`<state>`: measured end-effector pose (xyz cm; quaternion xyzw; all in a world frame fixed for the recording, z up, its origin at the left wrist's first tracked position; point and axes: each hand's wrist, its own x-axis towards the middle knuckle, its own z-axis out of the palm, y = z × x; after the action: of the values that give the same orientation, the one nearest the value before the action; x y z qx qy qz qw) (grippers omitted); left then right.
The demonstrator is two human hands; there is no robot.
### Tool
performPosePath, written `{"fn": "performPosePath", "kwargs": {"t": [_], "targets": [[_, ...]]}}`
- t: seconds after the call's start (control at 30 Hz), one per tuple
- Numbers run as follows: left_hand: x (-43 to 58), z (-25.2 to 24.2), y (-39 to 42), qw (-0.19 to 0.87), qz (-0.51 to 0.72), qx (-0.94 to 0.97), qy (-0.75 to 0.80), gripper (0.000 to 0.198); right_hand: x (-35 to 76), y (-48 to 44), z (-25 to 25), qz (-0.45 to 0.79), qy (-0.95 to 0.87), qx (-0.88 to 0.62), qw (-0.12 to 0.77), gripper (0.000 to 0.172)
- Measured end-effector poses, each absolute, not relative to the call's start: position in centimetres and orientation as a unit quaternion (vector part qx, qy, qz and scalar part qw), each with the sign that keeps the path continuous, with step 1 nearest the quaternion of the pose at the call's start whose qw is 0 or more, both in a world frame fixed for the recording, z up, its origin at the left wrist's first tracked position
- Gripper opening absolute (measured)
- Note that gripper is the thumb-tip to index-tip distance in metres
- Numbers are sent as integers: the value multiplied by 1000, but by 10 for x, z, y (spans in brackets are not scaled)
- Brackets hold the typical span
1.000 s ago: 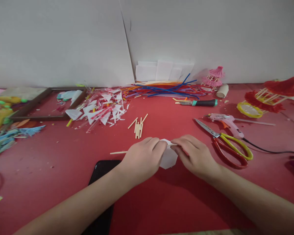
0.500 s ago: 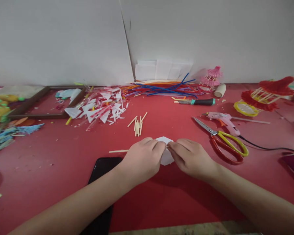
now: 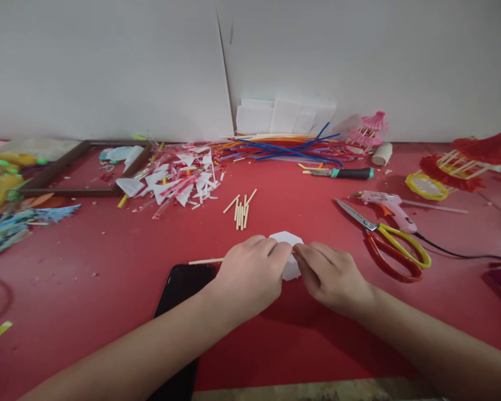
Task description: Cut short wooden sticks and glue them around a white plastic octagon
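Head view shows both hands meeting at mid-table over a white paper piece on the red table. Left hand and right hand each pinch the paper's edge, fingertips nearly touching. Short sticks lie just beyond; scissors and a glue gun sit to the right. A black phone lies under the left wrist.

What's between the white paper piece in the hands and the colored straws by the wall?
Short wooden sticks lie on the red table between the white paper piece and the colored straws; the rest is bare. Head view shows it.
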<state>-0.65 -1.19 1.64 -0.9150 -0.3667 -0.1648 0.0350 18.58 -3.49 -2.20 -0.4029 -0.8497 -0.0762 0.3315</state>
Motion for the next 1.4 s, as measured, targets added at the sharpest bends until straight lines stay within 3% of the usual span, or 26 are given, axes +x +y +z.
{"fn": "performPosePath", "kwargs": {"t": [0.33, 0.5, 0.77, 0.93, 1.07, 1.17, 1.4], "targets": [[5, 22, -10, 15, -178, -889, -422, 20, 179, -27, -14, -85, -819, -440, 358, 23], [0, 25, 4, 66, -172, -921, -343, 18, 188, -22, -11, -67, -834, -418, 354, 24], [-24, 37, 20, 45, -211, -967, -137, 29, 198, -23, -10, 285, -801, -320, 418, 18], [-45, 43, 60, 87, -222, -950, -201, 33, 198, -16, -21, 547, -598, -350, 470, 24], [-84, 29, 114, 110, -146, -914, -364, 33, 201, -10, -20, 662, -486, -319, 473, 31], [-113, 9, 147, 95, -151, -873, -454, 35, 203, -6, -18, 676, -451, -338, 474, 19], [-119, 6, 157, 79, -162, -846, -501, 38, 214, 10, -25, 624, -408, -449, 493, 26]]}}
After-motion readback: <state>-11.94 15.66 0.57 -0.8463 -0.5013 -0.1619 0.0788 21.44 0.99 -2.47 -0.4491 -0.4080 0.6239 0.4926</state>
